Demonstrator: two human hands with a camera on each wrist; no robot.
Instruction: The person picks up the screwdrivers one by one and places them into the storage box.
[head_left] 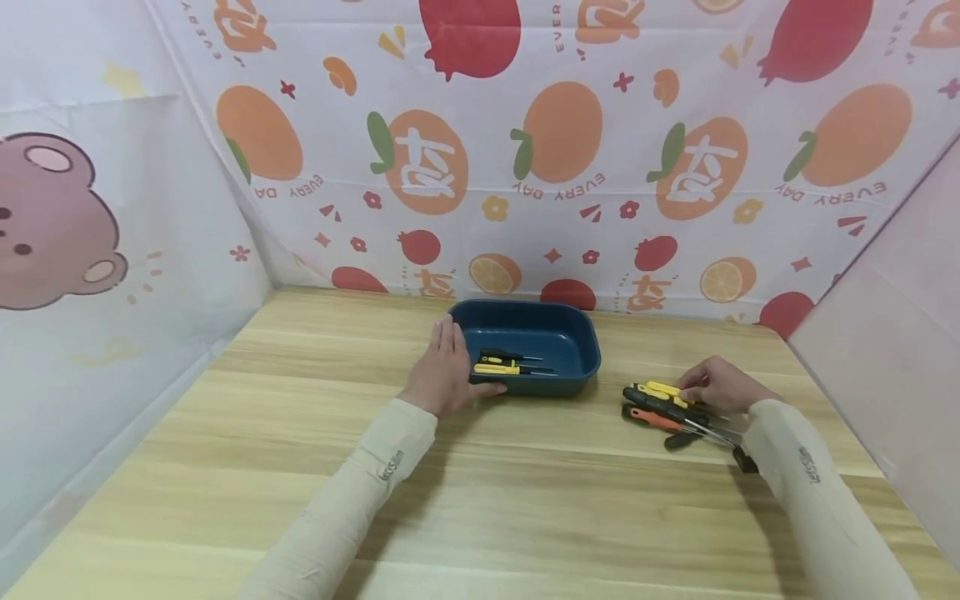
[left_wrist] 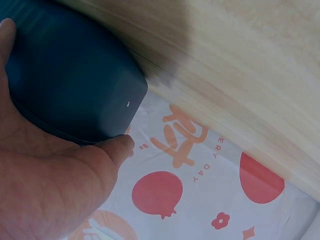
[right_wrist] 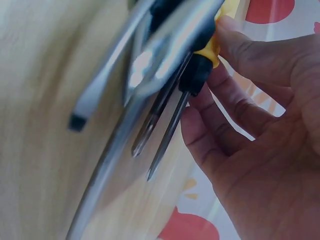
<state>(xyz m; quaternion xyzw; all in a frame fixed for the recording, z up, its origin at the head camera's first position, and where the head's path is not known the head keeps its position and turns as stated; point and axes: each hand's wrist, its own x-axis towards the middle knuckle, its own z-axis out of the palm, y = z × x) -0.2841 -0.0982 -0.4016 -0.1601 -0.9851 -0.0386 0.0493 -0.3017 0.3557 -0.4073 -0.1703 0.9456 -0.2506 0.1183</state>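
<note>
A dark blue plastic bin (head_left: 576,358) stands at the back middle of the table. My left hand (head_left: 442,377) holds its left end, thumb along the front wall and fingers at the side; the left wrist view shows this hand against the bin's outer wall (left_wrist: 75,75). Inside the bin lie several small screwdrivers (head_left: 498,369) with yellow and black handles. On the right, my right hand (head_left: 722,385) pinches a yellow-handled screwdriver (right_wrist: 214,52) at the far side of a pile. Nearer in that pile are black-handled (head_left: 660,403) and orange-handled (head_left: 652,418) screwdrivers.
Light wood tabletop (head_left: 525,500) runs under everything. A fruit-print cloth (head_left: 487,150) hangs just behind the bin, and pale sheets close off both sides. Metal shafts (right_wrist: 105,170) cross close before the right wrist camera; a black piece (head_left: 745,460) lies beside the right sleeve.
</note>
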